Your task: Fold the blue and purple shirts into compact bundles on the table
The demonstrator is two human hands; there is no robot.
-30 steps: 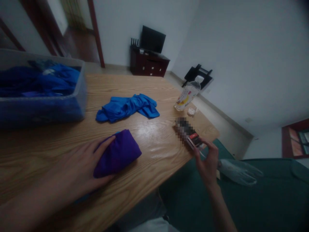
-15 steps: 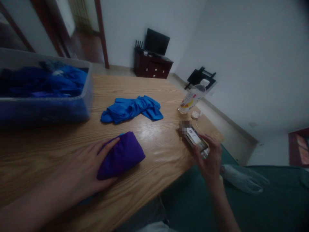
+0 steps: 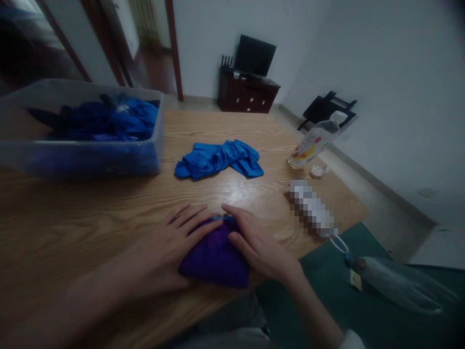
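Note:
A folded purple cloth [image 3: 216, 259] lies near the table's front edge, with a strip of lighter blue showing along its far side. My left hand [image 3: 181, 247] grips its left side, fingers over the top and thumb at the near edge. On the right side, my right hand [image 3: 257, 245] holds the same cloth between thumb and fingers. Beyond both hands, a crumpled bright blue cloth [image 3: 220, 160] rests on the wooden table [image 3: 145, 203].
A clear plastic bin [image 3: 158, 145] of blue and dark cloths stands at the left. To the right are a clear bottle [image 3: 312, 143], a small pinkish item [image 3: 317, 171] and a pixelated, phone-like object [image 3: 312, 208] with a looped cord. A clear plastic bag [image 3: 395, 281] lies on the green surface.
My right hand has left the phone-like object and moved left onto the purple cloth. My left hand stays on that cloth. The whole view has shifted, so most things appear further right.

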